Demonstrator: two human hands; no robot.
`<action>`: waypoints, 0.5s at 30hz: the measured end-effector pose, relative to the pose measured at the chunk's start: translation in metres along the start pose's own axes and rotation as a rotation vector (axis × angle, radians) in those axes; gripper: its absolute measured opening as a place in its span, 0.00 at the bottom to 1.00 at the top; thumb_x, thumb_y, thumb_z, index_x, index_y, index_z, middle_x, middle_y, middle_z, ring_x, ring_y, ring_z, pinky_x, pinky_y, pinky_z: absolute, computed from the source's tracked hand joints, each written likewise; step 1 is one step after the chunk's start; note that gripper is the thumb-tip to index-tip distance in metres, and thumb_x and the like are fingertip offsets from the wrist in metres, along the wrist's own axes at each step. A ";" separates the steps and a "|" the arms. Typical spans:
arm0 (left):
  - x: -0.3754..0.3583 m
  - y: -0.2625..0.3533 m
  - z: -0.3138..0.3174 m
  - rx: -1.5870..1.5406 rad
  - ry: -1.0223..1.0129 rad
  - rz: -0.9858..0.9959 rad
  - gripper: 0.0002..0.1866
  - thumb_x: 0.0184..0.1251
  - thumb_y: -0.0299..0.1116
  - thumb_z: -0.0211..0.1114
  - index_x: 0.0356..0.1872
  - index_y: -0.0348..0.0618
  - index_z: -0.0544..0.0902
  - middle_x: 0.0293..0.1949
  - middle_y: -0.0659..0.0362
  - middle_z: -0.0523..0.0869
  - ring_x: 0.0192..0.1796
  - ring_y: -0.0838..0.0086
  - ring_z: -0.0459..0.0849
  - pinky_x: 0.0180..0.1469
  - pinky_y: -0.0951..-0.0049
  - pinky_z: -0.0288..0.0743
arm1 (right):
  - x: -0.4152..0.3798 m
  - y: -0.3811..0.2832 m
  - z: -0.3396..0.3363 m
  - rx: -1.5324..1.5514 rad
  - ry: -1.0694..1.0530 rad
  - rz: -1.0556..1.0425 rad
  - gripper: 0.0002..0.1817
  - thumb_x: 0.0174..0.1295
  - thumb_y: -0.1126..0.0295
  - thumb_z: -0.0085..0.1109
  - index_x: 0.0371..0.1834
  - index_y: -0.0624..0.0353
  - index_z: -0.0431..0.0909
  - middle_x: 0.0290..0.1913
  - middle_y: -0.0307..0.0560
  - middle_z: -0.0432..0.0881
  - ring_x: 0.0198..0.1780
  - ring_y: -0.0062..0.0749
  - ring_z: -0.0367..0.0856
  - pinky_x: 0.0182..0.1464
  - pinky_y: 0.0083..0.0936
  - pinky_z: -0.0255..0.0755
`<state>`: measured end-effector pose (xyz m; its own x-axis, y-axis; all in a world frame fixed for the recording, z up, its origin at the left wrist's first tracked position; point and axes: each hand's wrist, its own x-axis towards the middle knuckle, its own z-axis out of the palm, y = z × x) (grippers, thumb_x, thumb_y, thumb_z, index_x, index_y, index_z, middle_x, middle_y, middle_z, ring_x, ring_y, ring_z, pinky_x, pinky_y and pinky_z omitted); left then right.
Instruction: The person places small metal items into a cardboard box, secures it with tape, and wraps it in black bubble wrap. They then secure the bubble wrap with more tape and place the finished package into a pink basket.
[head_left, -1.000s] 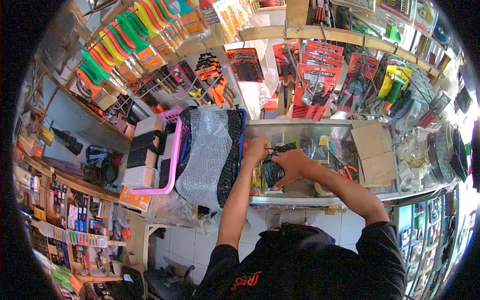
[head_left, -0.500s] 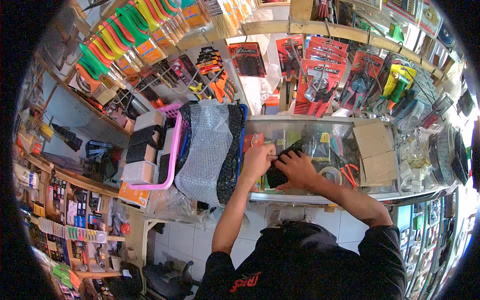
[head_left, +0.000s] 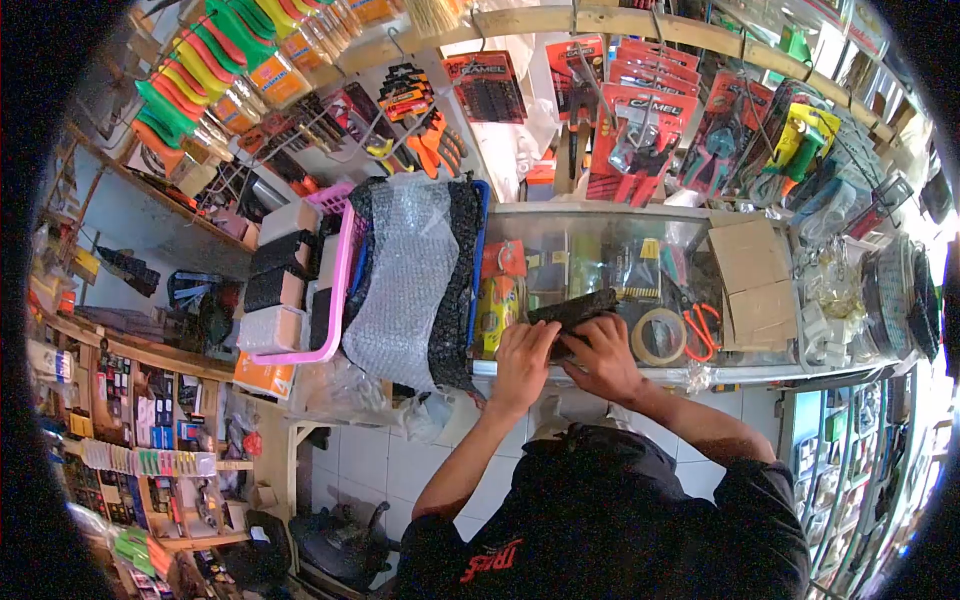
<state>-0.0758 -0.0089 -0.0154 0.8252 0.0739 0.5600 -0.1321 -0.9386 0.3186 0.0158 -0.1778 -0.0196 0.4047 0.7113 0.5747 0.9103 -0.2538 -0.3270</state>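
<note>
Centre left, bubble wrap (head_left: 400,285) lies flat. At centre, the left hand (head_left: 523,362) pinches the black bundle's (head_left: 573,308) near edge; the right hand (head_left: 606,365) curls bent fingers over its side. It's in hand, not set down; what's left, I can't tell. Rightward: tape roll (head_left: 641,345), orange-handled tool (head_left: 704,330).

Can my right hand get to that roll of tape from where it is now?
Probably yes: the tape roll looks close beside the right hand, with nothing visible between them, though that hand is busy with the black package.
</note>
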 end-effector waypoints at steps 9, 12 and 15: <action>-0.018 0.004 -0.002 0.073 0.002 0.147 0.21 0.58 0.22 0.68 0.55 0.41 0.85 0.46 0.55 0.90 0.50 0.63 0.85 0.57 0.54 0.74 | 0.028 0.059 -0.047 0.515 -0.010 0.531 0.28 0.63 0.62 0.75 0.64 0.57 0.77 0.58 0.52 0.80 0.63 0.44 0.75 0.66 0.40 0.68; -0.040 -0.004 0.007 0.058 0.055 0.239 0.20 0.59 0.23 0.72 0.55 0.43 0.85 0.44 0.58 0.90 0.53 0.66 0.85 0.58 0.53 0.73 | 0.018 0.094 -0.033 0.765 -0.518 0.611 0.35 0.65 0.59 0.74 0.72 0.56 0.70 0.65 0.50 0.78 0.67 0.40 0.74 0.68 0.37 0.68; -0.067 -0.008 0.018 0.002 0.193 0.306 0.19 0.61 0.25 0.75 0.54 0.48 0.85 0.44 0.66 0.90 0.57 0.71 0.85 0.59 0.52 0.72 | 0.037 0.072 -0.060 0.740 -0.748 0.591 0.40 0.59 0.54 0.78 0.72 0.56 0.71 0.67 0.49 0.77 0.70 0.39 0.74 0.72 0.36 0.66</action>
<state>-0.1203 -0.0125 -0.0697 0.6287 -0.1483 0.7634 -0.3553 -0.9280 0.1124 0.1021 -0.2088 0.0231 0.3688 0.8777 -0.3059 0.2319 -0.4056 -0.8841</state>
